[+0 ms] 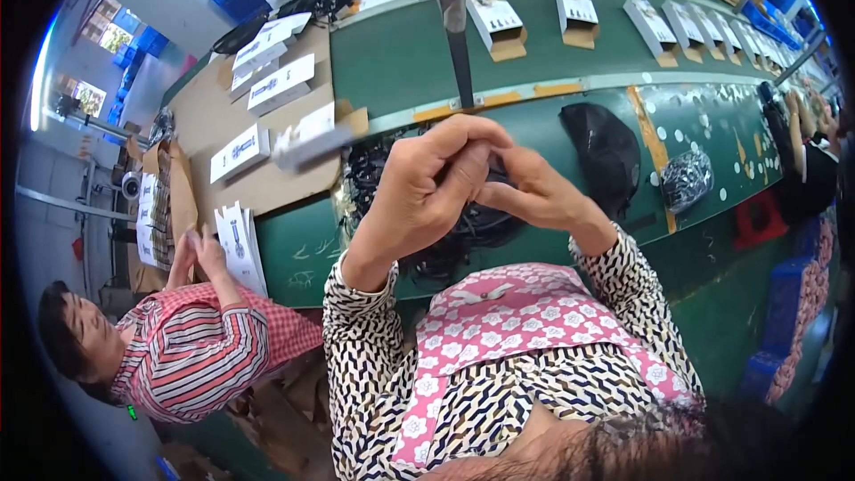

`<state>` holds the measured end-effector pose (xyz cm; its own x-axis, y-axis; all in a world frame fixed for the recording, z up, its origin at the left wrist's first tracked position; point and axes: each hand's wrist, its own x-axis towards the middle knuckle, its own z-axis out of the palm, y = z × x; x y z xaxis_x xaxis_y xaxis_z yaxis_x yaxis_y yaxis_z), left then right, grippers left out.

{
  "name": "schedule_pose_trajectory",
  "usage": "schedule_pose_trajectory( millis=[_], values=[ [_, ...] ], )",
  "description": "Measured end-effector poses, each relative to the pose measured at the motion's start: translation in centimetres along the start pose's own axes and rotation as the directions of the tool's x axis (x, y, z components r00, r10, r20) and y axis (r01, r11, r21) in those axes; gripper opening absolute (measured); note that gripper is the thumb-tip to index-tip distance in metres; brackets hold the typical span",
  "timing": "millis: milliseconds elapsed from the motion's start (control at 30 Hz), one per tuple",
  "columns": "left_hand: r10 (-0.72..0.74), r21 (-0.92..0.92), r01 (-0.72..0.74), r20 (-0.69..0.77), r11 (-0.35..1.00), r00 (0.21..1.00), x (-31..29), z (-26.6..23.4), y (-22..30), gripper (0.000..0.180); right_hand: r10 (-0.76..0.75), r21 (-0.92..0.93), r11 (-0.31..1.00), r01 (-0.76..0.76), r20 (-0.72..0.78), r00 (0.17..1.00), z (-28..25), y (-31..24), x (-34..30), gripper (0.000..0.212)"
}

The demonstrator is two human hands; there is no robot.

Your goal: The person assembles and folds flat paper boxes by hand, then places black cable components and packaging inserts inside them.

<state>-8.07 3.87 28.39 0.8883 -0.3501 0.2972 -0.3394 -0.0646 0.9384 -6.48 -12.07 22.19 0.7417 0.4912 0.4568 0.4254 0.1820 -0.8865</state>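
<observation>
My left hand (432, 183) is raised over the green workbench with its fingers curled and its thumb pressed against them. Fingertips of my right hand (545, 196) meet it in a pinch. What they hold, if anything, is hidden between the fingers. Below and behind both hands lies a heap of black cables (445, 258), partly covered by my wrists. To the right of my right hand rests a black plastic bag (604, 156). Farther right sits a clear plastic bag (688, 180) with dark contents.
White boxes (283, 82) lie on a cardboard sheet (200, 129) at the left. More open boxes (495, 16) stand on the green conveyor (378, 53) beyond a metal post (454, 22). A co-worker (205, 338) sits at the left; another person's arm shows far right.
</observation>
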Motion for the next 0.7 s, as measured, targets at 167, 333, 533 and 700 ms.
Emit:
schedule_pose_trajectory(
  millis=[167,333,533,700],
  values=[
    [-0.149,0.039,0.152,-0.067,0.988,0.987,-0.9,-1.7,1.3,0.013,0.292,0.361,0.885,-0.295,0.064,0.954,-1.8,-1.5,-2.2,0.016],
    [-0.201,0.227,0.178,0.083,0.958,0.976,-2.7,-2.3,-2.2,0.012,0.391,0.229,0.912,-0.339,-0.24,0.888,-6.1,-3.7,-4.2,0.018],
    [-0.146,0.059,0.149,-0.042,0.987,0.988,-2.4,-4.3,-2.2,0.013,0.418,0.148,0.908,-0.392,-0.376,0.827,-10.9,-1.5,-9.2,0.016],
    [0.278,-0.035,-0.278,0.01,0.96,0.96,3.7,-1.9,6.4,0.032,0.298,-0.167,0.938,-0.305,-0.067,0.952,-10.5,-1.5,-6.0,0.057]
  ],
)
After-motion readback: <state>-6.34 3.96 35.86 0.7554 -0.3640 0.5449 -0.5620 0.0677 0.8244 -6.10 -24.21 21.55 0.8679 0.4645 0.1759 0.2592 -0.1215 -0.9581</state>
